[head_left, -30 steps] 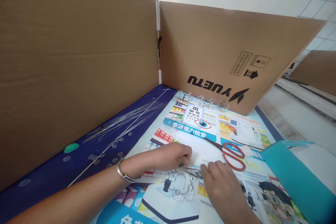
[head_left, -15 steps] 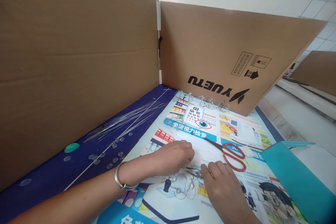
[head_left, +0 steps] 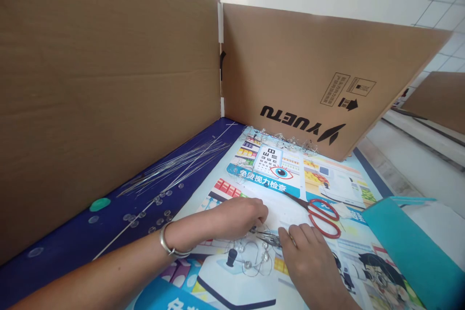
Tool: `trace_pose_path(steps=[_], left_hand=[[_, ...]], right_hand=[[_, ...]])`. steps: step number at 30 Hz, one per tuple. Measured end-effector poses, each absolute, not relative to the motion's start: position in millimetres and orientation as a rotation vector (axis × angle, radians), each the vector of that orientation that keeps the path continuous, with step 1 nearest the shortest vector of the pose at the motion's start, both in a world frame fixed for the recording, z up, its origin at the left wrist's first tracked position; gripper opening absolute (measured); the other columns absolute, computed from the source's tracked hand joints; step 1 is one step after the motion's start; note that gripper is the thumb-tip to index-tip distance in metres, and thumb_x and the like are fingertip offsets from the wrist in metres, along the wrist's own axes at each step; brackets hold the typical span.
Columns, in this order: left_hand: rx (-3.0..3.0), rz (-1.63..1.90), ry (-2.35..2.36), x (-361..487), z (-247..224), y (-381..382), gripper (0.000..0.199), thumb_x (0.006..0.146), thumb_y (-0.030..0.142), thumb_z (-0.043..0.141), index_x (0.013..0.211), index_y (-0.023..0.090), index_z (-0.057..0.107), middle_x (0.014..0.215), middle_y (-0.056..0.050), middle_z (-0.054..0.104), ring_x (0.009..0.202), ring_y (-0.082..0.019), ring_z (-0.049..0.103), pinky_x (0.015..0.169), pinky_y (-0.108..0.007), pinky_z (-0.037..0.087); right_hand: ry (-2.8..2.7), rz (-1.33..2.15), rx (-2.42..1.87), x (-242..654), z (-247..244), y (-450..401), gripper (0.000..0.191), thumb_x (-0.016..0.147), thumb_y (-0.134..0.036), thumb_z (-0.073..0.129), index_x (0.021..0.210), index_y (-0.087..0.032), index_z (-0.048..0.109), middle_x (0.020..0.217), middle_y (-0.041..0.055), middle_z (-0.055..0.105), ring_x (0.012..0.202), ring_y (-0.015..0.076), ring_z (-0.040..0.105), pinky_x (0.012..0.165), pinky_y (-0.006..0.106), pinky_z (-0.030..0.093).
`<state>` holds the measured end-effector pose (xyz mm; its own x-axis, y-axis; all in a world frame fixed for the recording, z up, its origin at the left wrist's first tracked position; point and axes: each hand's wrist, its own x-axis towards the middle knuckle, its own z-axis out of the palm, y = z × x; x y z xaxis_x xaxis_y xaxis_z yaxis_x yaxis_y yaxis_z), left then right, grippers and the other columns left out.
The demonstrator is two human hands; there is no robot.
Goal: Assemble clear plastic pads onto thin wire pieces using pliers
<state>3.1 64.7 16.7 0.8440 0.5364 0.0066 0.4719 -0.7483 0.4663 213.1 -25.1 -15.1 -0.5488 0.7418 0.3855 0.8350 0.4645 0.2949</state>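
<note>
My right hand (head_left: 307,256) is wrapped round a pair of pliers (head_left: 269,239), whose metal jaws point left toward my other hand. With fingers curled in a pinch, my left hand (head_left: 241,215) holds the wire of a beaded strand at the jaw tips. The strand, thin wire with clear round beads (head_left: 247,265), loops over the printed sheet below the pliers. My left fingertips are turned away, so the exact grip is hidden. Beyond my right hand lie scissors (head_left: 323,218) with red handles, their blades pointing left.
Loose clear beads (head_left: 160,199) and a bundle of thin straight wires (head_left: 178,162) lie on the blue surface at left, near a green piece (head_left: 100,204). Cardboard panels (head_left: 109,72) stand at left and back. More beaded wire (head_left: 290,142) lies by the back panel; a teal folder (head_left: 414,247) sits at right.
My left hand has shifted down very slightly, and the pliers' tips have moved a little up and left. Everything else stays in place.
</note>
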Motion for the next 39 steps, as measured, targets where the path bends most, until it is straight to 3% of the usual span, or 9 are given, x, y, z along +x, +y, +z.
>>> trace_pose_path(steps=[18,39], left_hand=[[2.385,0.15,0.663,-3.5,17.7,68.9,0.007,0.081,0.014,0.044,0.08,0.02,0.048,0.078,0.0,0.063,0.067,-0.013,0.055,0.057,-0.02,0.038],[2.101,0.236,0.597,-1.1,11.1,74.3,0.012,0.084,0.013,0.039,0.078,0.019,0.047,0.075,0.003,0.056,0.068,-0.01,0.052,0.062,-0.019,0.04]], right_hand=[[-2.544,-0.692,-1.382,212.2,-13.8,-26.2,0.027,0.08,-0.008,0.044,0.103,-0.016,0.057,0.08,0.0059,0.05,0.073,0.0201,0.041,0.068,0.036,0.032],[-2.464,-0.633,-1.341,217.0,-14.9,-25.1,0.027,0.085,-0.009,0.04,0.103,-0.016,0.059,0.08,0.0056,0.051,0.075,0.0183,0.043,0.074,0.036,0.033]])
